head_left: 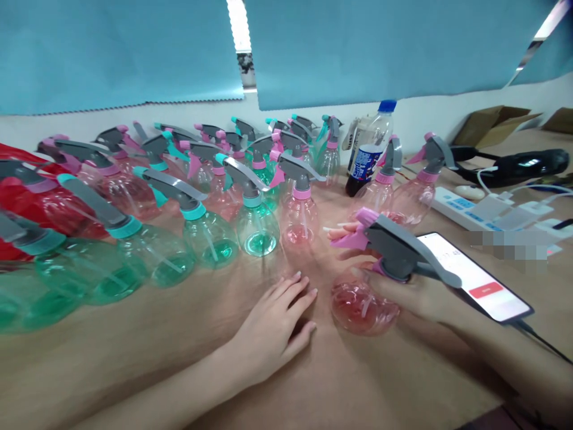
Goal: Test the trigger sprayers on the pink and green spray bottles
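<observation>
My right hand [405, 291] is wrapped around the neck of a pink spray bottle [364, 309], below its grey head with a pink nozzle and trigger. The bottle tilts slightly and holds some liquid. Some of the right-hand fingers show behind the trigger; the grip is partly hidden. My left hand [282, 313] lies on the brown tabletop [250, 394] with fingers stretched out and nothing in them. Just beyond it stand a pink spray bottle [299, 221] and a green spray bottle [258, 230], each with liquid at the bottom.
Several more green and pink spray bottles crowd the left and back. A soda bottle [367, 152] with a blue cap stands near the wall. To the right lie a lit phone [487, 280], a white power strip [461, 209] with plugs, a black object [528, 164] and a cardboard box [487, 126].
</observation>
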`<action>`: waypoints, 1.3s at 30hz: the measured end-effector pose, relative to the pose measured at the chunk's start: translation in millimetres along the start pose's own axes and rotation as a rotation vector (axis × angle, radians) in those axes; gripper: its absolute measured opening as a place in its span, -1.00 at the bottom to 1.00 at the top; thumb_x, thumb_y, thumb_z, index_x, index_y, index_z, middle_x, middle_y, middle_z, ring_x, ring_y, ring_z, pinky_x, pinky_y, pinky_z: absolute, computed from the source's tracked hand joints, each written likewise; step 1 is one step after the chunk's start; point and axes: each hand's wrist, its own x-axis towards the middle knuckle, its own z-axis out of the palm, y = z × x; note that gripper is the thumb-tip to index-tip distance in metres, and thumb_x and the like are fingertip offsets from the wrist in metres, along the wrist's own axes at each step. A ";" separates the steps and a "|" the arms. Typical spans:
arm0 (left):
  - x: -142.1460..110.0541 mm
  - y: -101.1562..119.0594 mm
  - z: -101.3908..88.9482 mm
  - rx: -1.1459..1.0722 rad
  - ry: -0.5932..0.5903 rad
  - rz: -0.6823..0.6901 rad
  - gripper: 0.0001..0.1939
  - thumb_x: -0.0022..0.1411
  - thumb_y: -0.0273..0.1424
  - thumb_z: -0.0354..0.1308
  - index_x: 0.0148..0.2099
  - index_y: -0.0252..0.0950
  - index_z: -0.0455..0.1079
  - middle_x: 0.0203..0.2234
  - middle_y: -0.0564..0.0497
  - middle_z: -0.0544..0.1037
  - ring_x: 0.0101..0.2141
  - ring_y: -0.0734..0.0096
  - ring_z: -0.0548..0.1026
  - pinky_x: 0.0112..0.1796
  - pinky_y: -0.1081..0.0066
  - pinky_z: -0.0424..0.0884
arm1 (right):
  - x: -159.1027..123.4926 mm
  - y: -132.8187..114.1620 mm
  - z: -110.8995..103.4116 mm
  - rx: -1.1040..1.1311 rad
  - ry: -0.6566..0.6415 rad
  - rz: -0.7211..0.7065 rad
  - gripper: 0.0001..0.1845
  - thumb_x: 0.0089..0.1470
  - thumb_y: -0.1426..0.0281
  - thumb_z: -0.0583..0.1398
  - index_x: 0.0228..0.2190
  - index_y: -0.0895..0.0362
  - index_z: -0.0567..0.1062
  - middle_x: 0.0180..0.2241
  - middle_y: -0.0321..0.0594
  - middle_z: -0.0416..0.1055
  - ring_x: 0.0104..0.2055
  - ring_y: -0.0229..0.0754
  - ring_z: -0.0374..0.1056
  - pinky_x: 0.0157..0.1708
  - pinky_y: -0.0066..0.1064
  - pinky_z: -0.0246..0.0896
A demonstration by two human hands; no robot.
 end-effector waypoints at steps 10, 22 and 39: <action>0.4 0.2 0.2 0.015 -0.011 -0.006 -0.54 0.38 -0.32 0.00 0.26 -0.36 0.22 0.23 -0.19 0.31 0.27 0.08 0.17 0.20 -0.02 0.21 | -0.5 2.0 0.4 0.040 -0.005 0.032 -0.89 -0.01 0.43 0.17 -0.54 0.06 0.45 -0.37 -0.22 0.53 -0.29 -0.10 0.51 -0.19 -0.22 0.44; 0.2 -0.6 1.2 0.002 -0.014 -0.010 -0.53 0.38 -0.31 0.00 0.26 -0.38 0.22 0.23 -0.20 0.30 0.27 0.08 0.16 0.20 -0.02 0.19 | 1.6 -0.8 1.5 0.027 -0.025 0.046 -0.88 0.00 0.40 0.18 -0.55 0.05 0.41 -0.36 -0.21 0.52 -0.24 -0.06 0.50 -0.20 -0.20 0.47; -0.2 -2.3 -0.3 0.022 -0.017 0.001 -0.54 0.38 -0.31 0.00 0.26 -0.36 0.22 0.24 -0.19 0.28 0.27 0.07 0.17 0.19 -0.04 0.21 | -3.1 3.9 -0.3 0.001 -0.015 0.024 -0.85 0.04 0.44 0.15 -0.54 0.04 0.41 -0.26 -0.23 0.44 -0.25 -0.11 0.44 -0.21 -0.26 0.43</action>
